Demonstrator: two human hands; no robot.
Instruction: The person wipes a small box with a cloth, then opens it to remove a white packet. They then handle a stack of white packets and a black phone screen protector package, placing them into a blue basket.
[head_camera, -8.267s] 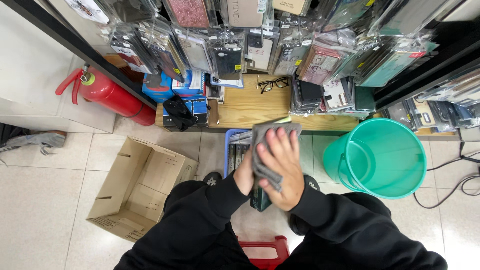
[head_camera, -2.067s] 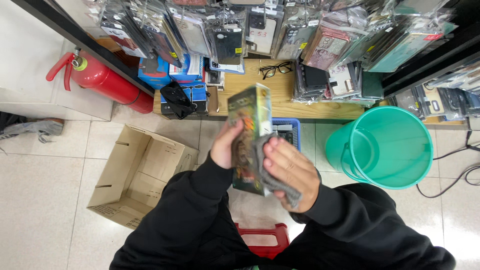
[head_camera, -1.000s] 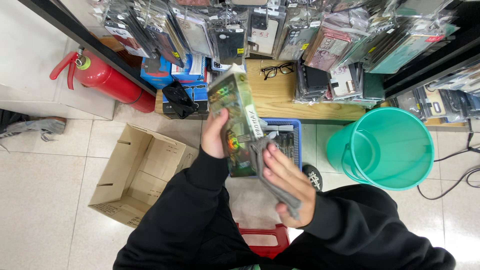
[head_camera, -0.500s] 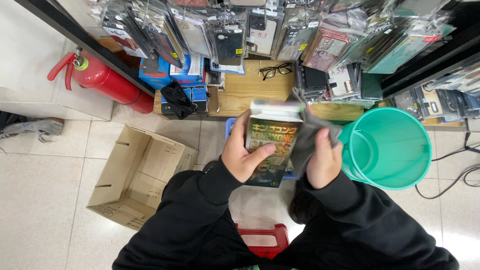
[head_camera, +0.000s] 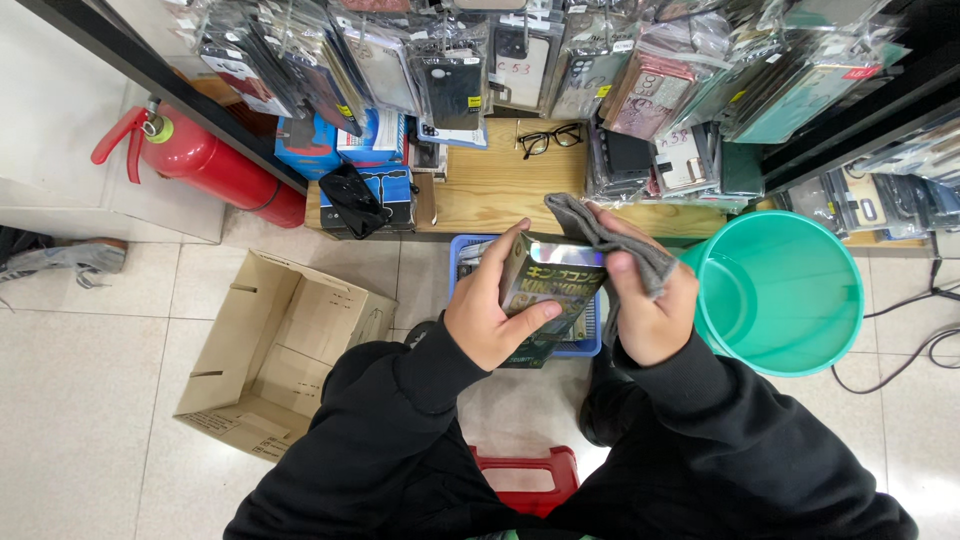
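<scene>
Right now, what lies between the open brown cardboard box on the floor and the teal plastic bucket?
In the head view, between the cardboard box and the teal bucket sits a blue plastic basket, with both hands above it: left hand holding a glossy packaged box, right hand pressing a grey cloth.

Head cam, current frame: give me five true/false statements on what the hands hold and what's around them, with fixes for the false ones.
1. The left hand holds a glossy dark green packaged item. True.
2. The right hand presses a grey cloth to the package's top. True.
3. The teal bucket is full of water. False: its inside looks empty.
4. The cardboard box is taped shut. False: its flaps are open.
5. A red fire extinguisher lies on the floor at upper left. True.
</scene>
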